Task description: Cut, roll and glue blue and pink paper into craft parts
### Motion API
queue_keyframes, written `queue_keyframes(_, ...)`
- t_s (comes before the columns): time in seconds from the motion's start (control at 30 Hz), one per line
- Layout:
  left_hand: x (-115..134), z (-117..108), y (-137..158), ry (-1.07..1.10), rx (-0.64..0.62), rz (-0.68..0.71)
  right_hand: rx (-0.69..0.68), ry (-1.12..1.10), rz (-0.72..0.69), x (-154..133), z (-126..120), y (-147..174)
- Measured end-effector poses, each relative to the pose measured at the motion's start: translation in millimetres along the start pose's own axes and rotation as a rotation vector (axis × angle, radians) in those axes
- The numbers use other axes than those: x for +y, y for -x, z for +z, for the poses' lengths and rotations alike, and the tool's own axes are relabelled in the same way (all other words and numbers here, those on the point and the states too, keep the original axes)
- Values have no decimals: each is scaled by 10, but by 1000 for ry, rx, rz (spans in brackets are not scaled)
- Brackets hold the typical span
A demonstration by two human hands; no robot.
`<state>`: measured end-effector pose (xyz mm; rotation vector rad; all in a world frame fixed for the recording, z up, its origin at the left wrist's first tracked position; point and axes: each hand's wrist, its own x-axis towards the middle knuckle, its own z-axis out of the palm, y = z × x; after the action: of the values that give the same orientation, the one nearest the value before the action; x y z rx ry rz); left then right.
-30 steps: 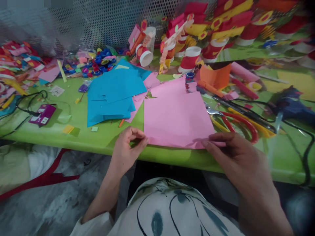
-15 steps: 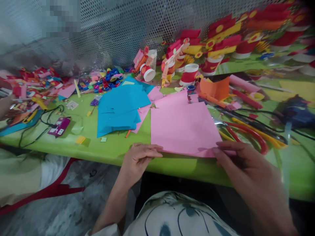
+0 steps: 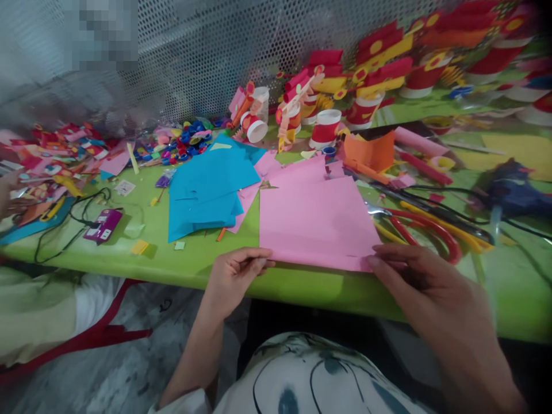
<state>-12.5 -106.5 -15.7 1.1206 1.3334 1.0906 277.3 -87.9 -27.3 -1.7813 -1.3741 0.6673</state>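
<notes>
**Pink sheet pinched at both near corners, counter's front edge**

Head cam: we've got the pink sheet point(image 3: 317, 221) lying on the green counter point(image 3: 176, 267), near side running along the front edge. Our L hand point(image 3: 230, 282) is clamped on the near L corner, thumb vs. fingers; our R hand point(image 3: 431, 293) pinches the near R corner likewise. Hands well apart, near side spanning btwn them. That side looks turned up in a narrow strip; can't tell if it's a crisp fold or a loose curl.

To do this well, we'd hold both pinches level w/ each other & turn thumbs at the same rate, else the strip likely goes skew. Light sideways tension s/b enough to stop the middle sagging; too much may crease the corners. Best let the rest of the sheet lie on the counter for support.

Mind the R side: the red-handled tool point(image 3: 448, 234) meets the sheet's R edge, could snag. Blue sheets point(image 3: 211, 184) sit nr its L side, back from the front edge.
</notes>
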Motion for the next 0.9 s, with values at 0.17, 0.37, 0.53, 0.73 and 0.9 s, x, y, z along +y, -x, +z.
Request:
queue_keyframes(0.17,-2,-2,16,2,37,-20,-25,25,-65,-39,-41,-24)
queue_keyframes(0.37,-28,8,40,-18,70,-12,-100,7,-64,-31,-80,-30)
queue_keyframes(0.53,-27,24,54,-107,61,-21,-87,48,-30,16,-61,-10)
queue_keyframes(0.73,-21,39,81,-274,56,3,-32,108,-97,-15,-22,8)
queue_keyframes(0.9,-1,29,47,-441,61,131,-36,101,-121,-23,-9,-1)
